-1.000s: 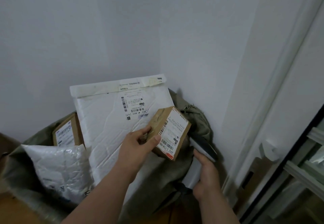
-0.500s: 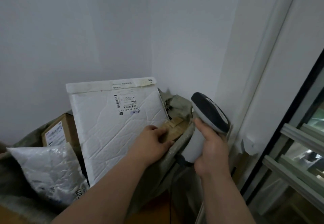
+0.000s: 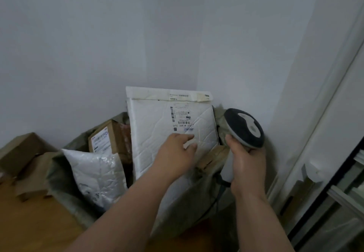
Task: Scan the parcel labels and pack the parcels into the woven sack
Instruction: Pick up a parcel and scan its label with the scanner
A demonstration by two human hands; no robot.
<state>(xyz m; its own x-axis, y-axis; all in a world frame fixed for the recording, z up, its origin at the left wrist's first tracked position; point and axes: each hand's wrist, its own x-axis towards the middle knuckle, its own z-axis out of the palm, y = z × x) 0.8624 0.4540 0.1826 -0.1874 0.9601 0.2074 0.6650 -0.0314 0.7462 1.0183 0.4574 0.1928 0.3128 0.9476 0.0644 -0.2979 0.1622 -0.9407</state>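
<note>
The left hand [image 3: 177, 153] is laid against the lower face of a large white padded mailer [image 3: 167, 133], its fingers loosely bent and reaching toward a small cardboard box [image 3: 213, 156] wedged just to the right of the fingertips; whether the box is pinched or only touched cannot be told, since the fingers cover the contact. The right hand [image 3: 246, 165] is wrapped firmly around the pale handle of a barcode scanner [image 3: 244, 128], whose dark head is raised above the knuckles and turned away from the parcels. The two hands are held near each other, with the small box lodged between them.

Around and below both hands the olive woven sack [image 3: 189, 198] is spread open. Already inside it are seen the upright mailer, the small box at its right edge, a crinkled silver bubble pouch [image 3: 98, 173] to the left of the left forearm, and a labelled brown carton [image 3: 106, 138] beyond that pouch.

By this arrangement, packing is judged well advanced: four parcels are lodged in the sack, and the small box appears just seated. Whether each label was scanned cannot be shown. Further left, outside the sack, loose cardboard [image 3: 23, 151] is seen on the wooden floor; if parcels are among it, those remain to be scanned and packed.
</note>
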